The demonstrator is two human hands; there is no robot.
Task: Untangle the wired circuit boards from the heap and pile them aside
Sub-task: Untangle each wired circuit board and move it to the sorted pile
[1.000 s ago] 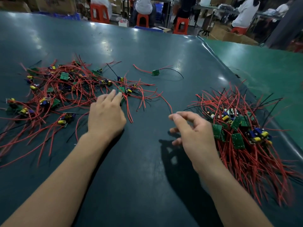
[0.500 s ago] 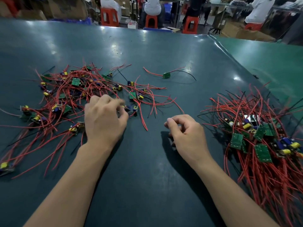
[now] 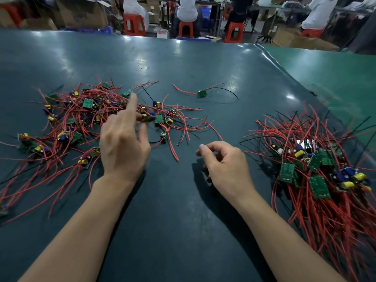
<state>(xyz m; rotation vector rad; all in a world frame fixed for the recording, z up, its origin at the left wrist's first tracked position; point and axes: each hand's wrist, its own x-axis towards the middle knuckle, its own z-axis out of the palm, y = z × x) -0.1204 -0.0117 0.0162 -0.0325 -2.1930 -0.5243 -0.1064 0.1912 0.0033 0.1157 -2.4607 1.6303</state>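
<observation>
Left hand: the left hand (image 3: pixel 124 145) is raised over the right edge of the tangled heap, index finger stretched toward the upper part of the frame, thumb spread; motion blur hides whether the other fingertips touch a board, and it grips nothing that can be made out.
Right hand: the right hand (image 3: pixel 225 165) hovers over bare counter at centre frame, fingers loosely curled, thumb and forefinger tips close together, holding nothing.
Heap: the heap of wired circuit boards (image 3: pixel 81 123) sprawls across the left half of the frame, red leads crossing one another, small green boards with yellow and blue parts among them.
Sorted pile: a pile of boards (image 3: pixel 317 171) lies at the right of the frame, its red and black leads fanning outward.
Stray board: a single green board (image 3: pixel 201 93) with one red and one black lead lies apart, above centre.
Counter: dark teal counter (image 3: pixel 183 231), glossy with light reflections.
Background: red stools (image 3: pixel 134 24) and seated people along the top edge.
</observation>
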